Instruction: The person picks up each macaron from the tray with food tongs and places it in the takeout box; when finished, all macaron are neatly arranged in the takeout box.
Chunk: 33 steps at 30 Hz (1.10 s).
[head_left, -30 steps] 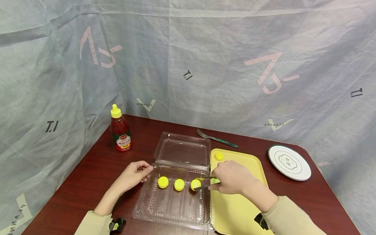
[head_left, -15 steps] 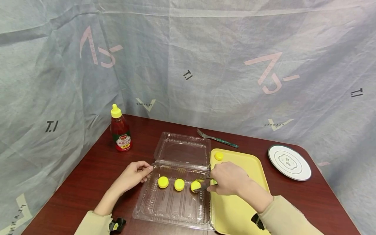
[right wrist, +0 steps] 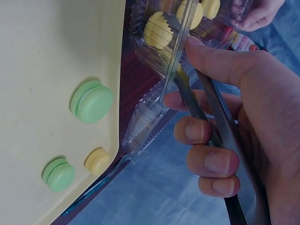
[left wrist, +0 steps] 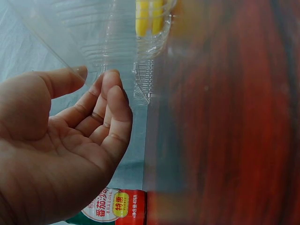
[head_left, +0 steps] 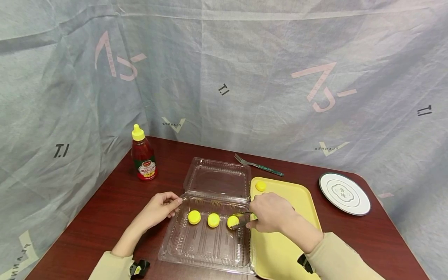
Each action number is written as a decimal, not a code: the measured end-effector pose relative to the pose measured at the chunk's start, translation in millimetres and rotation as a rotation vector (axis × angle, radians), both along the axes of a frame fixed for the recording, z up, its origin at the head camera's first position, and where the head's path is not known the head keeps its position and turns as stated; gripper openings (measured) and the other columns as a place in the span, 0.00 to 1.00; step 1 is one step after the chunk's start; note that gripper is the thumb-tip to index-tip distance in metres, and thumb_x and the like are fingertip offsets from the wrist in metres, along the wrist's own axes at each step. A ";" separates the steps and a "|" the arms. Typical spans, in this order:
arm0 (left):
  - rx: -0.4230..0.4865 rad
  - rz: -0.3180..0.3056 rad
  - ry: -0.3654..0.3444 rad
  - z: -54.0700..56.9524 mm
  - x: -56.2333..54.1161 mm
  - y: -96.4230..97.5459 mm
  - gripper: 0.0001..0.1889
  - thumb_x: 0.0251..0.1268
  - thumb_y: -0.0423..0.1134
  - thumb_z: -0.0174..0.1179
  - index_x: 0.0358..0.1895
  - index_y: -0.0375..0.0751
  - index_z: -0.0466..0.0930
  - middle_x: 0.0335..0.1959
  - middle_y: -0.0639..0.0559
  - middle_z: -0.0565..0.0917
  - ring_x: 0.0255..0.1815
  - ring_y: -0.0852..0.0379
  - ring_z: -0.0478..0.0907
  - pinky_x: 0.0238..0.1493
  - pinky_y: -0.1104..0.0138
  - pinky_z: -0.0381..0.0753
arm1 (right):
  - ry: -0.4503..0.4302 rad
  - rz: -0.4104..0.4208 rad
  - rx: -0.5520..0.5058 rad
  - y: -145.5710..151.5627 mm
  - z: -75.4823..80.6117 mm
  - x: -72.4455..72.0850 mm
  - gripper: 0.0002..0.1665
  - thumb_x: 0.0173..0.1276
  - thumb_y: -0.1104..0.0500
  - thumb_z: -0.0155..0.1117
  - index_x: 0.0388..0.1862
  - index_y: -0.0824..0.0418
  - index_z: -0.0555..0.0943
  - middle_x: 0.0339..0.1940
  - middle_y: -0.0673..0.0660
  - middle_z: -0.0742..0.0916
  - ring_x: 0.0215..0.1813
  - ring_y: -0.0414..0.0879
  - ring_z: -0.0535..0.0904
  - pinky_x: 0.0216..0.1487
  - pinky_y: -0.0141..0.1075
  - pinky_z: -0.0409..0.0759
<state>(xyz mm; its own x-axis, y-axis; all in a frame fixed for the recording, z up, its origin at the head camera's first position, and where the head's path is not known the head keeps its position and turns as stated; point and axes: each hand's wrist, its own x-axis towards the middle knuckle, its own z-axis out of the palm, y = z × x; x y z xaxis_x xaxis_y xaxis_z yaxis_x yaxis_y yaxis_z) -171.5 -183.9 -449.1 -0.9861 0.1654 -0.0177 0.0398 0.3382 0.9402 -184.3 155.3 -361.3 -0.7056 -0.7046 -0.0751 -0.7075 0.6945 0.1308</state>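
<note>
My right hand (head_left: 271, 212) grips dark metal tongs (right wrist: 229, 140), its fingers curled round both arms. The tongs' toothed tips lie around a yellow macaron (head_left: 233, 222) at the right side of a clear plastic container (head_left: 206, 251). To its left, two more yellow macarons stand in a row, the middle macaron (head_left: 213, 220) and the left macaron (head_left: 194, 217). My left hand (head_left: 159, 208) holds the container's left rim near the hinge. In the left wrist view, the thumb and fingers of the left hand (left wrist: 70, 136) lie on either side of the clear edge.
Right of the container lies a yellow tray (head_left: 280, 249), bearing a yellow macaron (head_left: 260, 186) and green macarons (right wrist: 93, 103). The container's open lid (head_left: 218, 179) lies behind. A ketchup bottle (head_left: 145, 159), a fork (head_left: 267, 168) and a white plate (head_left: 362, 200) also stand about.
My right hand has shifted slightly left, and the tongs with the right-hand macaron sit a touch lower in the container. The left hand has not moved.
</note>
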 end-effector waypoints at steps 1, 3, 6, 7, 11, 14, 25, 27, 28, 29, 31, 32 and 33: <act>-0.001 0.000 0.000 -0.3 0.0 0.0 0.11 0.73 0.36 0.59 0.42 0.28 0.80 0.24 0.49 0.79 0.25 0.55 0.76 0.28 0.66 0.79 | 0.000 -0.001 0.002 -0.1 0.0 0.1 0.28 0.54 0.40 0.76 0.11 0.49 0.69 0.11 0.42 0.69 0.17 0.37 0.60 0.21 0.36 0.70; -0.001 0.000 0.002 -0.8 0.0 -0.1 0.10 0.73 0.36 0.59 0.42 0.28 0.80 0.24 0.49 0.79 0.25 0.55 0.76 0.28 0.66 0.79 | 0.003 -0.001 0.007 -0.4 0.1 0.3 0.28 0.54 0.40 0.76 0.11 0.49 0.69 0.11 0.42 0.69 0.17 0.37 0.60 0.21 0.36 0.70; -0.002 -0.001 0.007 -0.8 0.2 0.0 0.10 0.73 0.36 0.59 0.42 0.28 0.80 0.24 0.49 0.79 0.25 0.55 0.76 0.28 0.66 0.79 | 0.009 0.005 0.012 -0.5 -0.1 0.3 0.29 0.54 0.39 0.76 0.11 0.49 0.69 0.11 0.42 0.69 0.16 0.37 0.59 0.21 0.36 0.70; -0.002 -0.001 0.009 -0.6 0.3 -0.1 0.10 0.73 0.36 0.59 0.41 0.28 0.80 0.24 0.49 0.79 0.25 0.55 0.76 0.28 0.66 0.79 | 0.011 0.006 0.012 -0.4 -0.1 0.2 0.28 0.54 0.39 0.76 0.11 0.49 0.69 0.11 0.41 0.69 0.16 0.37 0.59 0.21 0.36 0.70; 0.001 -0.005 0.013 -0.3 0.1 -0.6 0.10 0.73 0.36 0.59 0.41 0.28 0.80 0.24 0.49 0.79 0.25 0.55 0.76 0.28 0.66 0.79 | 0.014 0.009 0.007 -0.3 0.3 0.2 0.27 0.53 0.39 0.77 0.12 0.49 0.71 0.11 0.41 0.69 0.16 0.37 0.61 0.22 0.37 0.71; 0.003 -0.006 0.012 -0.2 0.2 -1.0 0.11 0.73 0.36 0.59 0.42 0.28 0.80 0.24 0.49 0.79 0.25 0.55 0.76 0.28 0.66 0.79 | 0.011 0.004 0.008 -0.2 0.6 0.4 0.26 0.52 0.38 0.76 0.12 0.49 0.72 0.12 0.41 0.70 0.16 0.37 0.64 0.23 0.39 0.74; 0.006 -0.006 0.007 0.0 0.3 -1.1 0.11 0.73 0.36 0.59 0.42 0.28 0.80 0.24 0.49 0.79 0.25 0.55 0.76 0.28 0.67 0.79 | -0.047 -0.020 -0.006 5.6 -0.1 -3.4 0.23 0.55 0.35 0.74 0.29 0.52 0.85 0.14 0.41 0.75 0.18 0.38 0.71 0.29 0.43 0.79; 0.000 -0.002 0.001 -0.9 -0.2 -1.1 0.10 0.73 0.36 0.59 0.42 0.28 0.80 0.24 0.49 0.78 0.25 0.55 0.76 0.28 0.67 0.79 | -0.066 -0.018 -0.020 8.5 0.9 -4.2 0.24 0.55 0.35 0.73 0.32 0.53 0.85 0.15 0.41 0.78 0.18 0.38 0.73 0.29 0.42 0.80; -0.002 0.001 -0.002 -1.4 -0.6 -1.0 0.10 0.73 0.36 0.58 0.42 0.28 0.80 0.24 0.49 0.78 0.25 0.55 0.76 0.28 0.67 0.79 | -0.077 -0.016 -0.026 10.2 1.9 -4.6 0.24 0.56 0.35 0.73 0.33 0.53 0.85 0.16 0.42 0.80 0.18 0.39 0.74 0.29 0.42 0.80; -0.004 0.002 -0.005 -1.9 -0.9 -0.9 0.10 0.73 0.36 0.58 0.42 0.29 0.80 0.24 0.49 0.78 0.25 0.55 0.76 0.28 0.67 0.79 | -0.086 -0.014 -0.035 12.0 3.0 -4.9 0.24 0.56 0.35 0.73 0.33 0.53 0.84 0.18 0.42 0.81 0.19 0.40 0.76 0.29 0.42 0.80; -0.007 0.003 -0.006 -2.6 -1.3 -0.8 0.10 0.74 0.36 0.58 0.42 0.29 0.80 0.24 0.49 0.78 0.25 0.55 0.76 0.28 0.67 0.79 | -0.099 -0.004 -0.057 15.8 4.9 -6.5 0.23 0.57 0.35 0.72 0.33 0.52 0.83 0.20 0.44 0.84 0.21 0.41 0.78 0.29 0.42 0.79; -0.007 0.003 -0.007 -2.6 -1.2 -0.8 0.10 0.74 0.36 0.58 0.42 0.29 0.80 0.24 0.49 0.79 0.25 0.55 0.76 0.28 0.67 0.79 | -0.105 0.001 -0.068 17.9 5.9 -7.2 0.22 0.57 0.35 0.72 0.33 0.52 0.83 0.21 0.44 0.84 0.21 0.41 0.78 0.28 0.41 0.79; -0.007 0.004 -0.007 -2.4 -1.1 -0.8 0.10 0.74 0.36 0.58 0.42 0.29 0.80 0.24 0.49 0.79 0.25 0.55 0.76 0.28 0.67 0.79 | -0.112 0.006 -0.079 20.0 6.8 -8.1 0.22 0.58 0.35 0.72 0.32 0.51 0.82 0.19 0.43 0.82 0.21 0.40 0.77 0.28 0.41 0.78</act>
